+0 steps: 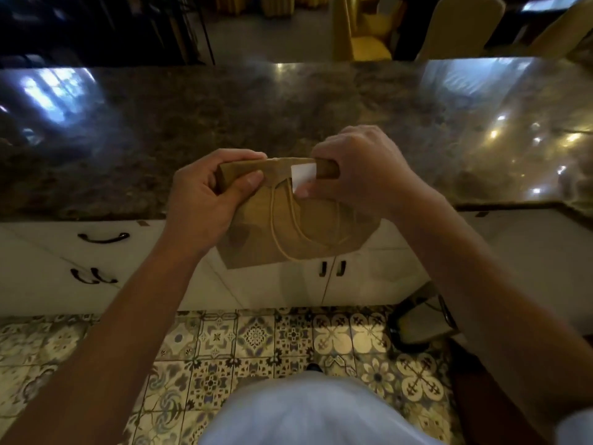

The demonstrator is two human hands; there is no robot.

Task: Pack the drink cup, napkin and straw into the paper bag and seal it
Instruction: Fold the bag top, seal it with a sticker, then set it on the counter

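Both your hands clamp the folded top of the paper bag [288, 226].
Your left hand [205, 200] grips one end; your right hand [359, 175] pinches the white sticker [303, 175] (twine handles [288, 232] dangling) above the tabletop [224, 117].

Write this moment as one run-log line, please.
stage: sealing | paper bag: top folded | left hand: holds fold | right hand: presses white sticker

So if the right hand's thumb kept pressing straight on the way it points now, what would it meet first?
The right hand pinches the folded top of the paper bag, its thumb on the white sticker. Pushed on, it would likely just press the sticker against the bag's front; what lies inside is hidden.
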